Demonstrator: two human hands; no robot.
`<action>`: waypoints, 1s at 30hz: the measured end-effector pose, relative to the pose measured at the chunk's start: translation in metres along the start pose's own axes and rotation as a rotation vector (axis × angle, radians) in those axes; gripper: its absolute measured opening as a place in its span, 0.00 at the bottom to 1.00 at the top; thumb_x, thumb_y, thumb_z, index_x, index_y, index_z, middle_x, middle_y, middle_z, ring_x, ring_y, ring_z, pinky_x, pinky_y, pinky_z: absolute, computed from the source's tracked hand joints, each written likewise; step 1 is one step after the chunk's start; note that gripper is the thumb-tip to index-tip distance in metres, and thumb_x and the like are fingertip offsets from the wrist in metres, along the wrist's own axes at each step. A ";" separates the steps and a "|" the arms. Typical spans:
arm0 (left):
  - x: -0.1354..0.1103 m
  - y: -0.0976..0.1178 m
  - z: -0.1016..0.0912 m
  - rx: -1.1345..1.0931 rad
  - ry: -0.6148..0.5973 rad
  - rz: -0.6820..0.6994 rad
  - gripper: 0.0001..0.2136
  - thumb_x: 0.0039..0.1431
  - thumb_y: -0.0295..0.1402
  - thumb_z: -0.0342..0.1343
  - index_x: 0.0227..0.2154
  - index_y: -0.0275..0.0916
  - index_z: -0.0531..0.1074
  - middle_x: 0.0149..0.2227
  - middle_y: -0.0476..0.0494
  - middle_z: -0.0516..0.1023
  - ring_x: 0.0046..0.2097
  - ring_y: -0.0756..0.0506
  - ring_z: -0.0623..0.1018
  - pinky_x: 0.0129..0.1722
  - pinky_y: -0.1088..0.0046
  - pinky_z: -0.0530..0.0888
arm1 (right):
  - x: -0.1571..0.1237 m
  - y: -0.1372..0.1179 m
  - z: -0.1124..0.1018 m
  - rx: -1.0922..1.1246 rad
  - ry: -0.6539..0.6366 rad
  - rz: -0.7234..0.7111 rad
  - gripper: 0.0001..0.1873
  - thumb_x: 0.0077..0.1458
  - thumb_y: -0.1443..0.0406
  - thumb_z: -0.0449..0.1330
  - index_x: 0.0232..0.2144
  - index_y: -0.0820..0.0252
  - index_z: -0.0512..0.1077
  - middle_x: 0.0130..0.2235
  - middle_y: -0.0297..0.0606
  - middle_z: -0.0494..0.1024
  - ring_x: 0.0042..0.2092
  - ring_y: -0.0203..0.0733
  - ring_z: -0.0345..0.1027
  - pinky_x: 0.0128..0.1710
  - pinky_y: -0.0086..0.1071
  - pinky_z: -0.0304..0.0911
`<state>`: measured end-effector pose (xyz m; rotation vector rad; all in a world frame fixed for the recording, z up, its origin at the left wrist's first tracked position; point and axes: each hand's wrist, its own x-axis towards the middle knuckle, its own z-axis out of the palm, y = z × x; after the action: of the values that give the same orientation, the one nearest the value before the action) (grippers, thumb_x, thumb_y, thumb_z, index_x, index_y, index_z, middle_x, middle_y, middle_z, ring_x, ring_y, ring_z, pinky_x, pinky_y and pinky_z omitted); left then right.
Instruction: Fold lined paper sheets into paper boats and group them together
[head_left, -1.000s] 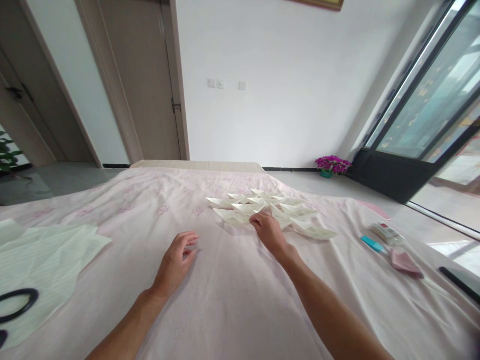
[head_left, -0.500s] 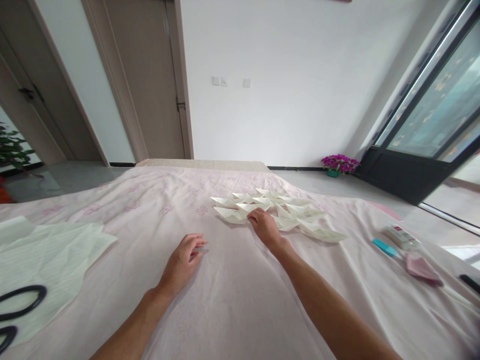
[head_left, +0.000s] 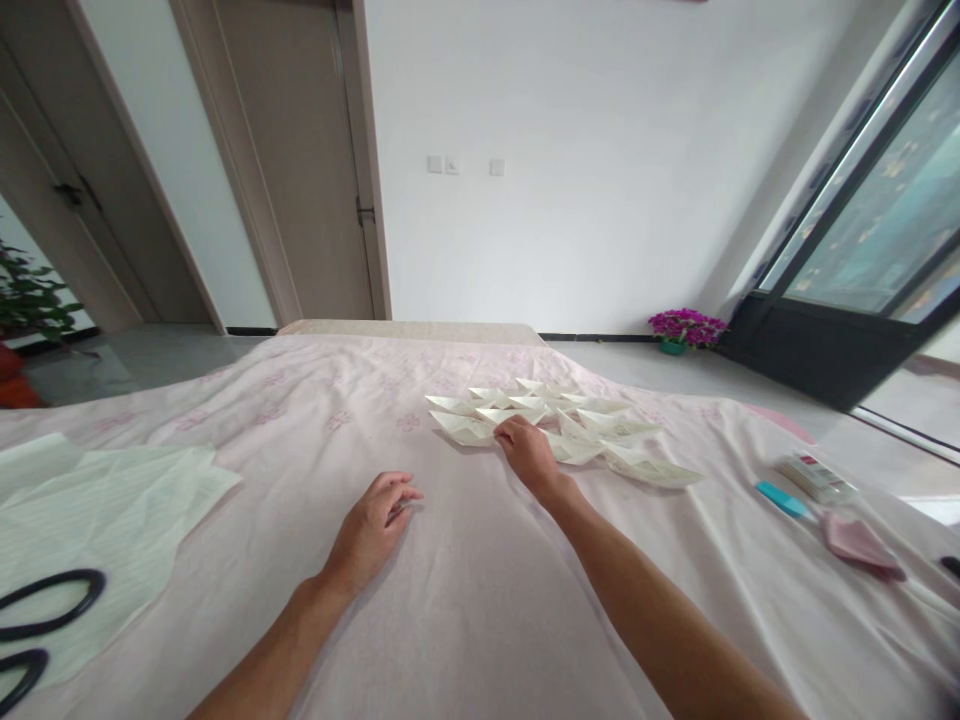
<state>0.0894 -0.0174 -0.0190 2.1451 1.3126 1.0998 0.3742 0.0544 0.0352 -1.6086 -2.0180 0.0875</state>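
Note:
Several folded paper boats [head_left: 641, 469], cream-coloured with faint printing, are grouped in rows on a pale pink cloth [head_left: 480, 600]. My right hand [head_left: 525, 450] reaches to the front row, its fingers closed at the end of the left front paper boat [head_left: 463, 430]; the fingertips are partly hidden behind the hand. To the left, my left hand [head_left: 379, 515] rests over the cloth with loosely curled fingers slightly apart, holding nothing.
Thin pale paper sheets [head_left: 127, 520] lie at the left, with black scissor handles [head_left: 52, 605] on them. At the right are a blue object [head_left: 781, 498], a clear-wrapped pack [head_left: 817, 477] and a pink folded cloth [head_left: 861, 542]. Purple flowers [head_left: 686, 327] stand by the wall.
The whole view has shifted slightly, so most things sit a little further right. My right hand stays at the front paper boat, and my left hand keeps nearly the same pose.

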 end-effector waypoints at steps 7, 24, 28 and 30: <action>0.001 0.002 -0.001 0.006 0.003 0.002 0.12 0.56 0.24 0.50 0.37 0.43 0.76 0.50 0.43 0.73 0.46 0.46 0.77 0.44 0.69 0.77 | 0.003 0.005 0.003 0.040 0.009 -0.002 0.09 0.59 0.69 0.56 0.35 0.59 0.77 0.42 0.39 0.77 0.41 0.39 0.70 0.42 0.28 0.60; 0.001 0.002 -0.002 0.016 -0.024 -0.014 0.12 0.56 0.23 0.50 0.37 0.43 0.75 0.50 0.44 0.73 0.46 0.46 0.77 0.44 0.70 0.76 | 0.001 0.008 0.005 0.096 0.065 0.021 0.14 0.55 0.72 0.56 0.42 0.58 0.75 0.46 0.40 0.76 0.38 0.38 0.71 0.43 0.31 0.63; 0.001 0.002 -0.001 0.023 -0.033 -0.020 0.12 0.56 0.23 0.49 0.37 0.43 0.75 0.50 0.43 0.72 0.46 0.47 0.77 0.44 0.70 0.76 | -0.006 0.008 0.005 0.158 0.184 0.055 0.16 0.53 0.73 0.54 0.42 0.57 0.74 0.46 0.39 0.76 0.35 0.38 0.70 0.42 0.33 0.64; 0.001 0.001 0.000 0.022 -0.037 -0.029 0.12 0.56 0.23 0.49 0.37 0.42 0.75 0.50 0.43 0.72 0.46 0.47 0.77 0.44 0.71 0.75 | -0.015 0.007 0.006 0.215 0.257 0.070 0.15 0.52 0.72 0.54 0.41 0.59 0.73 0.43 0.39 0.76 0.34 0.38 0.69 0.41 0.33 0.64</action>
<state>0.0898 -0.0164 -0.0177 2.1448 1.3417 1.0342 0.3791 0.0444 0.0218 -1.4734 -1.6968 0.1134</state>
